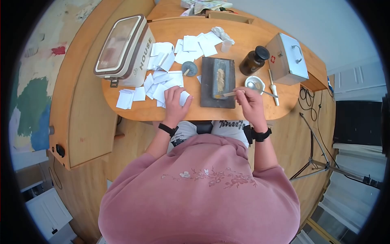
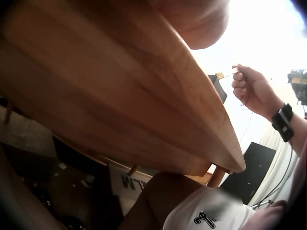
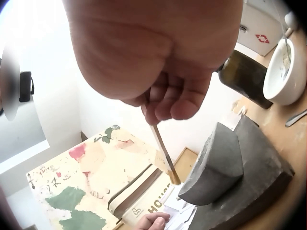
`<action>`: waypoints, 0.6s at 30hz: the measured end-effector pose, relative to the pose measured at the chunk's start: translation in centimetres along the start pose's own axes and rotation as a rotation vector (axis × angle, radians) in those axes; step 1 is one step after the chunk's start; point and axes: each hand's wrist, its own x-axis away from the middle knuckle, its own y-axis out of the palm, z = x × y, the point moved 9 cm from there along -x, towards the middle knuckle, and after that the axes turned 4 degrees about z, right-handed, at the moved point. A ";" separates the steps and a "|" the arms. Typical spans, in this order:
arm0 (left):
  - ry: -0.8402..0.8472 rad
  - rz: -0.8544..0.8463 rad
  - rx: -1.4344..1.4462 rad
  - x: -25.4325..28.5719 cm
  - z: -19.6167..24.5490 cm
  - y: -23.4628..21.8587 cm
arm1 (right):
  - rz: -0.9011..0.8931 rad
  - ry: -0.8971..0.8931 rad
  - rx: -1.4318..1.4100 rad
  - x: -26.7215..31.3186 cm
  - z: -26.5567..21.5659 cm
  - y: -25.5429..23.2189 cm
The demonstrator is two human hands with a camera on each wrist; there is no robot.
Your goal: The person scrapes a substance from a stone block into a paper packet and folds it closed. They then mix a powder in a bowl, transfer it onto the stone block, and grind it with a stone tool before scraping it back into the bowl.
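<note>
My right hand [image 1: 250, 103] pinches a thin, flat-handled brush [image 3: 163, 151] with yellowish bristles. The bristle end is close to the near end of a grey trough-like block [image 1: 219, 67], which holds a strip of beige powder [image 1: 220, 79]. That block sits on a dark grey slab [image 1: 206, 81]. At the table's front edge my left hand [image 1: 175, 103] rests on loose white papers [image 1: 162, 87], its fingers loosely bent. In the left wrist view, the underside of the wooden table [image 2: 120, 91] fills much of the picture.
Right of the slab are a white bowl [image 1: 248, 79] with a spoon [image 1: 268, 92], a dark brown jar [image 1: 248, 65], a white-handled tool [image 1: 274, 90] and a silver case [image 1: 284, 61]. A round grey piece [image 1: 189, 68] and a lidded box [image 1: 126, 49] stand left.
</note>
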 end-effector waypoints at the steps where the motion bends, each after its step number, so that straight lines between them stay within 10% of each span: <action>1: 0.002 -0.002 0.003 0.0 0.0 0.1 | 0.004 0.001 0.002 0.0 0.2 0.0; 18: -0.017 -0.006 0.011 0.0 -0.2 0.0 | 0.166 -0.042 -0.022 -2.7 0.8 0.4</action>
